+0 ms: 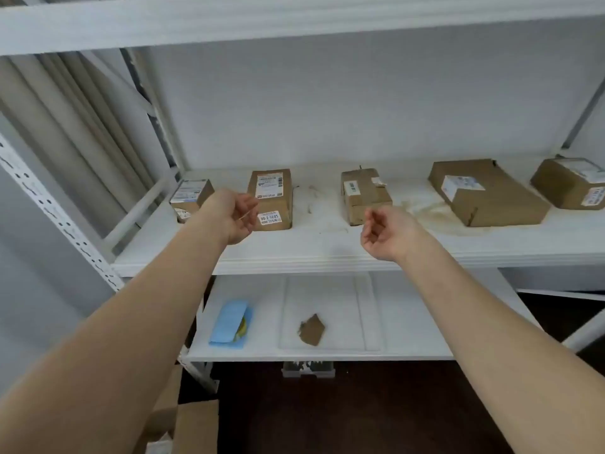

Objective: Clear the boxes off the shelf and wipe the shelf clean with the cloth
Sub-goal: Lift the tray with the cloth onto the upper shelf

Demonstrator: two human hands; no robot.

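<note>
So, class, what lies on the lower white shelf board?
A folded blue cloth and a torn brown cardboard scrap lie on the lower white shelf board; its back is hidden by the shelf above.

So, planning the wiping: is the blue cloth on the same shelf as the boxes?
No, the blue cloth lies on the lower shelf.

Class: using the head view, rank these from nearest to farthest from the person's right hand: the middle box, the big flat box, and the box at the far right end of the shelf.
1. Middle box, just left of and behind the right hand.
2. Big flat box, to its right.
3. Far-right box, at the shelf's end.
</note>
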